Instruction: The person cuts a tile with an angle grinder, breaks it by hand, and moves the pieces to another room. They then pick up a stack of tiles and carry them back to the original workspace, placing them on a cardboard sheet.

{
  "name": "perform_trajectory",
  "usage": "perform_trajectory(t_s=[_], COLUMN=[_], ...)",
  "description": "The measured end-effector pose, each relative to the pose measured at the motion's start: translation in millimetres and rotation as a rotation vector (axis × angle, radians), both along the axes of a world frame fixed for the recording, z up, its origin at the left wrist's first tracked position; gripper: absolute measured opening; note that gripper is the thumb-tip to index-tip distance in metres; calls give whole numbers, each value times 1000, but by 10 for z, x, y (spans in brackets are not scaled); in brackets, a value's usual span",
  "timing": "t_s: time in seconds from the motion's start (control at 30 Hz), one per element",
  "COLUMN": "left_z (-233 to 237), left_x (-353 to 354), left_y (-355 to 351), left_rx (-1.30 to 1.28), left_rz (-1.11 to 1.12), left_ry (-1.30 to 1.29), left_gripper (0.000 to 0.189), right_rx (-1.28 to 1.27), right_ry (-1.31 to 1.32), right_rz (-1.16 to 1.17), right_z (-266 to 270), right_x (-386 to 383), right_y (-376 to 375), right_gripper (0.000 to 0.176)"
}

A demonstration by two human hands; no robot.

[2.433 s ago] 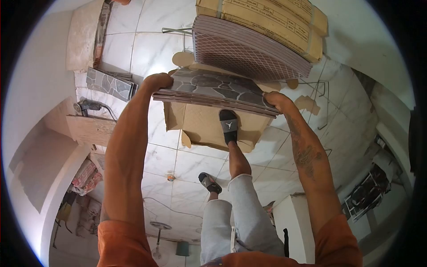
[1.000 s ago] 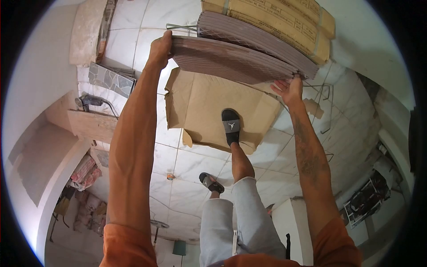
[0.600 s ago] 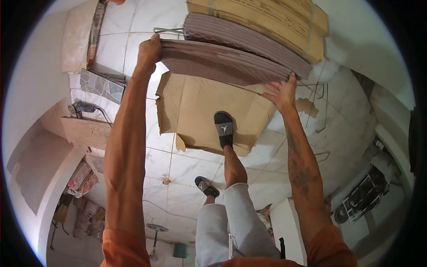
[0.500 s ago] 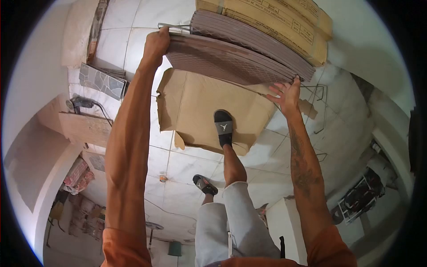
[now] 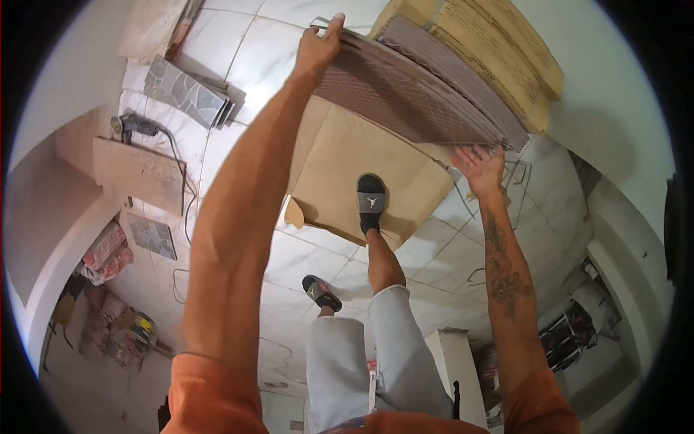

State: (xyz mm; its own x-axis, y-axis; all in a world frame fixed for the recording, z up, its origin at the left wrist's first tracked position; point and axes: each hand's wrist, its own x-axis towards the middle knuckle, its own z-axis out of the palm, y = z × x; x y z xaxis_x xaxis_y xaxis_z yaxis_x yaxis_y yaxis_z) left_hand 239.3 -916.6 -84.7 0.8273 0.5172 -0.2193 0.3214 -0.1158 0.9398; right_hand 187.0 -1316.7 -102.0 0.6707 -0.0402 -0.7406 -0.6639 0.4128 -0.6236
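Observation:
A big brown tile (image 5: 390,94) with a cross-hatched back leans out from a stack of similar tiles (image 5: 448,69). At its upper left corner, my left hand (image 5: 320,47) is closed round the edge. My right hand (image 5: 479,168) is at the lower right corner, palm up, thumb against the edge and fingers spread below it. Just beyond the left hand, a thin metal strip (image 5: 318,25) sticks out. Flat cardboard (image 5: 325,152) lies under the tile, with one of my sandalled feet (image 5: 371,202) on it.
Yellow-brown cartons (image 5: 499,50) stand behind the tile stack, near the wall. To the left are patterned stone-look tiles (image 5: 186,90), an angle grinder (image 5: 137,126) with its cord, and a wooden board (image 5: 141,173). Bent metal wire (image 5: 517,177) lies right of the cardboard.
My view has shifted, and the tile and stack now appear farther right. Both hands stay at the tile's corners; the right hand's fingers look more spread, palm turned up.

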Motion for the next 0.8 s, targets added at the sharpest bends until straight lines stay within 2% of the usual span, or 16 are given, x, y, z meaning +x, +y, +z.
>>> perform_trajectory(t_s=[0.07,0.13,0.17,0.2,0.23,0.27,0.3,0.33,0.37,0.4,0.43,0.47,0.53,0.6,0.7,0.8], left_z=[-112,-245,34,-201,-293,-495,-467,-877,-584,-608,-800,-666,-473,-65,496,512], left_x=[-310,-685,-1110,-1586,-2148,-2692,-3143,-3743,-4265,-4806,-5347,-5683,-6424,-6838,-7210,-7608], left_y=[-33,-85,-145,-155,-325,-498,-569,-812,-925,-1094,-1312,-1482,-1603,-1477,-1094,-744], left_rx=[87,134,87,96,162,72,-129,-137,-219,-233,-310,-304,-275,-151,237,515], left_rz=[191,190,122,48,117,166,111,161,136,130,47,97,-332,-593,-688,-672], left_ry=[-67,-71,22,-86,59,65,264,276,335,295,430,444,762,673,540,391], left_gripper=[88,87,80,73,69,68,67,61,55,49,48,48,49,39,26,19], right_rx=[-45,-132,-203,-277,-354,-443,-496,-555,-562,-572,-592,-612,-643,-675,-751,-769], right_ry=[14,63,76,70,87,95,113,135,133,130,136,156,154,146,195,108], right_rz=[99,222,320,416,541,657,714,769,798,823,845,868,873,853,836,887], right_z=[-23,-58,-167,-334,-522,-597,-477,-328,-314,-292,-189,-135,-8,88,346,468], right_x=[-212,-327,-507,-743,-964,-1188,-1371,-1641,-1870,-2104,-2296,-2358,-2781,-3128,-3613,-4092], right_y=[-17,90,68,11,-65,-76,65,181,204,227,289,411,556,653,968,1216], right_gripper=[85,82,76,71,64,58,52,47,46,45,47,49,49,44,38,35])
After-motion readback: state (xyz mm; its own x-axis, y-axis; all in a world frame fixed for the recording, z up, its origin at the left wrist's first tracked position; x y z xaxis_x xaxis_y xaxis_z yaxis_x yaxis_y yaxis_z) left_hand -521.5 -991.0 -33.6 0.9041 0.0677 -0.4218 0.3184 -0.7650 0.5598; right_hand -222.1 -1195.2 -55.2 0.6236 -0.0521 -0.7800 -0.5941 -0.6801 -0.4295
